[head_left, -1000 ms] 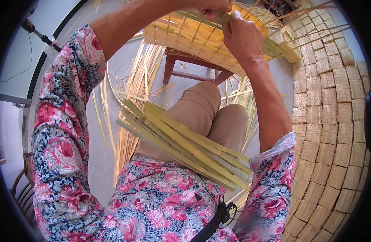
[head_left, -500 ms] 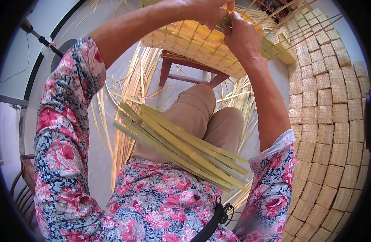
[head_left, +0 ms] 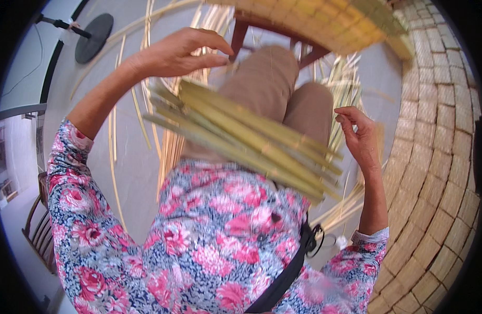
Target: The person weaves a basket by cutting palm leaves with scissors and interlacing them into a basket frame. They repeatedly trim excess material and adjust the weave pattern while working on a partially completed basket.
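I am seeing left hand [head_left: 181, 52] hovering open, upper left; right hand [head_left: 359, 136] open, empty. Strips [head_left: 246, 136] lying mid-frame: looking light, bendy; grabbing middle.

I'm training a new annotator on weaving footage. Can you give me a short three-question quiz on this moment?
1. True or false: the left hand grips the bundle of green strips.
2. Which lies across the person's lap? A) bundle of green strips B) black round stand base C) woven mat
3. Fill in: the right hand is open, and beside the ____ end of the bundle.

Key:
1. False; it hovers open just above the bundle's left end.
2. A
3. right
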Demonstrator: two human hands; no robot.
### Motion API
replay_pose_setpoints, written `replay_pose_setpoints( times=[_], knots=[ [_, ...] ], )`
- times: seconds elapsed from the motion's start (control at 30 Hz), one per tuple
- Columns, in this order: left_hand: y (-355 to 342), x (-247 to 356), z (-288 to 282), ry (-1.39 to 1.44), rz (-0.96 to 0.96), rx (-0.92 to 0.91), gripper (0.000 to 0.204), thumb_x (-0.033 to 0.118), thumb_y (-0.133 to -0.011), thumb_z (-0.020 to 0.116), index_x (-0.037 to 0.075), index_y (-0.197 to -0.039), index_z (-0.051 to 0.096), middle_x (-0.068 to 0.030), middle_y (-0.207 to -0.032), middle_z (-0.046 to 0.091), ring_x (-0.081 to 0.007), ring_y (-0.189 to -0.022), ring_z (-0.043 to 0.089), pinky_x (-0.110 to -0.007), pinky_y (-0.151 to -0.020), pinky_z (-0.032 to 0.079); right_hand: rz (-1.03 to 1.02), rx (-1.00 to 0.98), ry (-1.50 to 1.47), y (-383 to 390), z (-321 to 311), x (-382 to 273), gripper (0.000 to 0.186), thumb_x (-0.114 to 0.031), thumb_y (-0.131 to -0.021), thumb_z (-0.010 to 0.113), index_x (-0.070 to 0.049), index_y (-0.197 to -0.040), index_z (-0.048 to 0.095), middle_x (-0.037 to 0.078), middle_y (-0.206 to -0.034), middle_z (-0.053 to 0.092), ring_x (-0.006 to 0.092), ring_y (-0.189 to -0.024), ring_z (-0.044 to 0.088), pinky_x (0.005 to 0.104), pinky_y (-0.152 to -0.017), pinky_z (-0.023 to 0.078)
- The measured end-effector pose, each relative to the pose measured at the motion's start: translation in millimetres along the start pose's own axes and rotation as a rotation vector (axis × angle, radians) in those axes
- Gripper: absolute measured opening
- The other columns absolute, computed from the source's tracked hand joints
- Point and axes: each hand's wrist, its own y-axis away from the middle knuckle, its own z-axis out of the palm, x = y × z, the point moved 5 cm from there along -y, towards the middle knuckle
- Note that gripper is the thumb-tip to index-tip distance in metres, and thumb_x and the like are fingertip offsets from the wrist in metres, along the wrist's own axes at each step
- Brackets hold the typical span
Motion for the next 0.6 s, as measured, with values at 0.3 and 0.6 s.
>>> replay_pose_setpoints(
  times=[0.3, 0.6],
  knots=[
    [4.9, -22.3, 28.1, 0.344, -0.218, -0.294, 0.028, 0.024, -0.097, 0.062, -0.001, -0.106, 0.068, -0.0057, -0.091, 0.067, -0.0135, -0.082, 0.059, -0.030, -0.077, 0.049, 0.355, -0.046, -0.240, 75.6, 6.4, 40.6, 0.027, -0.026, -0.097, 0.063, 0.000, -0.105, 0.064, 0.008, -0.087, 0.067, 0.0149, -0.082, 0.062, 0.0313, -0.077, 0.050],
    [-18.0, -32.4, 28.4, 0.336, -0.138, -0.156, 0.023, 0.017, -0.100, 0.059, -0.002, -0.108, 0.068, -0.0042, -0.087, 0.067, -0.0115, -0.082, 0.059, -0.028, -0.077, 0.049, 0.343, 0.039, -0.304, 79.7, 0.9, 55.0, 0.020, -0.021, -0.096, 0.064, -0.001, -0.093, 0.062, 0.000, -0.071, 0.056, 0.0088, -0.069, 0.050, 0.0268, -0.063, 0.043]
  ],
)
